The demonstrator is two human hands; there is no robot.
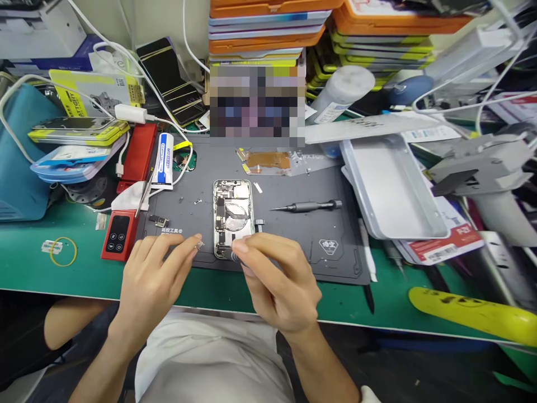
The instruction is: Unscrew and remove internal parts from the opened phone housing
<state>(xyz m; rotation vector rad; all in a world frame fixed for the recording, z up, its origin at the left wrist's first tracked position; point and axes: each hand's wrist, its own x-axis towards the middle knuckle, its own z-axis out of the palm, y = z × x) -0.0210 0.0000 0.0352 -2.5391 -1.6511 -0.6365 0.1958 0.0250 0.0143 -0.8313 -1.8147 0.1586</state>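
Note:
An opened phone lies on the dark grey work mat with its inner parts and a round coil area showing. My left hand, left of the phone's lower end, pinches a small shiny metal piece between thumb and index finger. Over the phone's lower right corner, my right hand has its fingers curled and closed together; what they hold, if anything, is hidden. A slim dark screwdriver rests on the mat to the right of the phone. Small loose parts are scattered to its left.
On the left stand a red device with a touch panel and a white-and-blue tube. A clear plastic tray sits to the right. Stacked orange boxes rise at the back. A yellow object overhangs the front edge.

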